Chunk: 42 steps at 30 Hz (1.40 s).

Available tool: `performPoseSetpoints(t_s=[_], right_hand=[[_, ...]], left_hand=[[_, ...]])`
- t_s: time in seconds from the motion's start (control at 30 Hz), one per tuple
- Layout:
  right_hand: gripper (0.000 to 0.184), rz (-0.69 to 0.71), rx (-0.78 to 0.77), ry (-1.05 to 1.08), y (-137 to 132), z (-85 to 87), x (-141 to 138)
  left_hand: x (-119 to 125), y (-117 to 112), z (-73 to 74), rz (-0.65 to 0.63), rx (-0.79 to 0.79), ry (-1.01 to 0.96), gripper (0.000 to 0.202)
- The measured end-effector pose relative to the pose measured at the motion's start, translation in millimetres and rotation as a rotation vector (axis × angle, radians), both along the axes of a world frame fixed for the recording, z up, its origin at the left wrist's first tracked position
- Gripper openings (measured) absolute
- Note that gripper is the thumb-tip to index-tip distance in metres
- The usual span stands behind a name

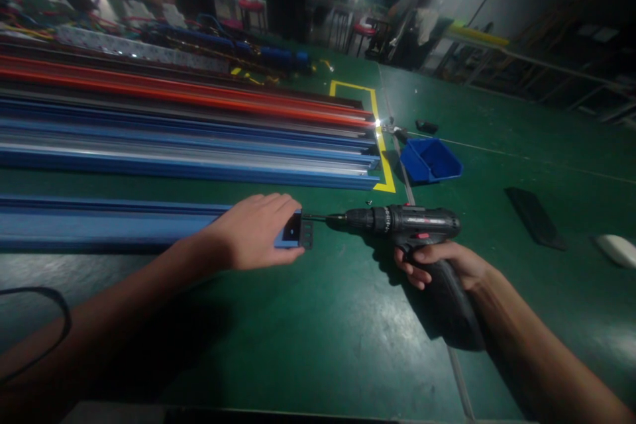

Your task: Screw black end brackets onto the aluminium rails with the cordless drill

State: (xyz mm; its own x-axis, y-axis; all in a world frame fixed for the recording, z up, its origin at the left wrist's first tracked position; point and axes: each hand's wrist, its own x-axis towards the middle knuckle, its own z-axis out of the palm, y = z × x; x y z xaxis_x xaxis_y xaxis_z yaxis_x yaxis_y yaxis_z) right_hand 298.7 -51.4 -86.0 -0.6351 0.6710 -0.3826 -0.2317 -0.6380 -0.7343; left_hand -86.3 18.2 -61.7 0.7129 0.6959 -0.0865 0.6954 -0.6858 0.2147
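Note:
My left hand point(261, 230) is wrapped over the right end of a long blue metal profile point(109, 222) lying on the green table. A black end cap point(306, 236) shows at that end, just past my fingers. In my right hand point(447, 262) is a black cordless drill point(415, 220), held by its handle and pointing left. Its long bit point(318, 217) reaches the end of the profile by the cap; whether it sits in a screw I cannot tell.
Several blue and red profiles point(199, 146) lie farther back, their ends near yellow tape point(385, 159). A blue bin point(431, 160) stands behind the drill. To the right are a black flat piece point(534, 218) and a white object point(617, 250). People point(410, 20) are in the background.

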Motion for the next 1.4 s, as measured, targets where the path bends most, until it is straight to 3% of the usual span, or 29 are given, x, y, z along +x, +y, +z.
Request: performPoseSetpoints(t_s=[1.4], right_hand=[[0.02, 0.015, -0.021, 0.051, 0.4, -2.6, 1.6]], left_hand=[[1.9, -0.3, 0.2, 0.001, 0.002, 0.001, 0.06]])
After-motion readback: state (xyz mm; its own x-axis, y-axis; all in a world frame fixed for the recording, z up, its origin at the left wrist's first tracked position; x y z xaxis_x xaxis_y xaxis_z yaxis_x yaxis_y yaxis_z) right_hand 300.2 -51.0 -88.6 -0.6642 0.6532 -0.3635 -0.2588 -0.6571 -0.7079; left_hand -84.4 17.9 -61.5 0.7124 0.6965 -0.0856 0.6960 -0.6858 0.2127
